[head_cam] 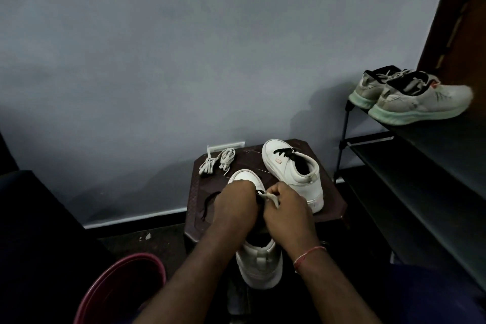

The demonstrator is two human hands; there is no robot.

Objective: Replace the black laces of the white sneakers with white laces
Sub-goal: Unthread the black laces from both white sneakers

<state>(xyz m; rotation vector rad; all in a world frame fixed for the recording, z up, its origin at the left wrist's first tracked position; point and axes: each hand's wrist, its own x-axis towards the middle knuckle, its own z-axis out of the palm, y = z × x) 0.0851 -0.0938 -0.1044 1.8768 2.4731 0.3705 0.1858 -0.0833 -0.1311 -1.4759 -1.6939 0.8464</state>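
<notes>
A white sneaker (pixel 259 262) lies on the brown stool (pixel 332 208), its toe pointing away from me and its heel hanging over the near edge. My left hand (pixel 234 205) curls over its lace area and grips the front of the shoe. My right hand (pixel 286 209) pinches the end of a white lace (pixel 271 198) just above the eyelets. A loose black lace (pixel 209 201) trails off to the left of the shoe. The second white sneaker (pixel 297 173), which has a black lace (pixel 285 152), stands at the back right. A bundle of white laces (pixel 218 162) lies at the back left.
A black shoe rack (pixel 394 139) on the right carries a pair of grey sneakers (pixel 418 98) with mint soles. A pink bucket (pixel 123 279) stands on the floor at my lower left. A dark seat fills the left edge, and a grey wall rises behind the stool.
</notes>
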